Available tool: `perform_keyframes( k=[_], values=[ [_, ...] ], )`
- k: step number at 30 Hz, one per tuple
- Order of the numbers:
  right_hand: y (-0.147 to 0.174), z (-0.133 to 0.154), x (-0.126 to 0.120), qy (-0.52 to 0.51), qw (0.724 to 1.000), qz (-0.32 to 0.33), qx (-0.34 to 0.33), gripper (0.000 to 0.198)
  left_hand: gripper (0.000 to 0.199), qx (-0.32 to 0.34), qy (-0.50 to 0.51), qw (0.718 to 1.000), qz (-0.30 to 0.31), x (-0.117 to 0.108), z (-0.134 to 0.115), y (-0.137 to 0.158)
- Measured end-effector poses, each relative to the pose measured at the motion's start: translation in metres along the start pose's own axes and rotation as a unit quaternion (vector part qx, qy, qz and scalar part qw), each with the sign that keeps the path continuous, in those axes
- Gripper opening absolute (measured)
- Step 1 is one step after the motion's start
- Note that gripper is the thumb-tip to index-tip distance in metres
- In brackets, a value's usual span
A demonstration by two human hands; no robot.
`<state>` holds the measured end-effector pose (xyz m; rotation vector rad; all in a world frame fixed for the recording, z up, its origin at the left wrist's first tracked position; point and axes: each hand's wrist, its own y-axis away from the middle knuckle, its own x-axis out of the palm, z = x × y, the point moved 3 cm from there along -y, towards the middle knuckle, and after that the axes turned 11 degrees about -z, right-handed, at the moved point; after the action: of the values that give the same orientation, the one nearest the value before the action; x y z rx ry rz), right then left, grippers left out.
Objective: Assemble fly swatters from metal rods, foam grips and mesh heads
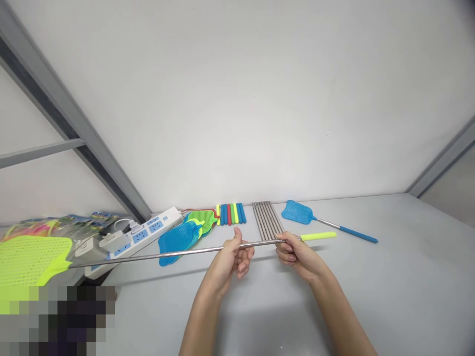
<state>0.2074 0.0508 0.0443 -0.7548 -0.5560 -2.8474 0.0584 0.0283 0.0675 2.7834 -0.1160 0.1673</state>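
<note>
My right grip (297, 254) is closed around the swatter (200, 250) where its metal shaft meets the yellow handle (318, 236), just on my side of the row of steel rods (266, 218). My left grip (230, 259), left of those rods and nearer me, has the shaft lying across it by the raised thumb, fingers loosely curled; I cannot tell whether it truly clasps. The shaft runs above the bench (282, 301), far out to the left of the rods, ending in a broad yellow-green head (37, 257).

Beyond my shaft, left of the rods, loose swatter heads overlap: a blue one (178, 241) nearest me, with yellow, green and red ones behind. Farther left of the rods, a white power strip (158, 228) lies aslant, bearing white adapters (113, 242). Well to the left of the rods, past the strip, is a heap of colorful plastic-wrapped items (67, 228).

Just left of the rods stands a line of colored handle sleeves (232, 214). Right of the rods lies a blue swatter (297, 212), its handle pointing away from them. Behind the rods rises the white wall (260, 99).
</note>
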Motion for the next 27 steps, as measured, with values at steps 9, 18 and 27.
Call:
perform_keyframes(
  k=[9, 18, 27],
  values=[
    [0.001, 0.003, -0.003, 0.002, 1.0, -0.004, -0.003, 0.034, 0.056, 0.003, -0.007, 1.0, -0.009, -0.003, -0.002, 0.001],
    [0.002, 0.005, -0.006, -0.001, 1.0, -0.002, -0.005, 0.034, 0.056, 0.005, 0.0, 1.0, -0.017, -0.002, -0.003, 0.001],
    [-0.006, 0.0, -0.006, -0.075, 0.997, -0.01, -0.026, 0.036, 0.068, 0.05, 0.015, 0.998, -0.045, 0.008, -0.003, 0.001]
  ],
)
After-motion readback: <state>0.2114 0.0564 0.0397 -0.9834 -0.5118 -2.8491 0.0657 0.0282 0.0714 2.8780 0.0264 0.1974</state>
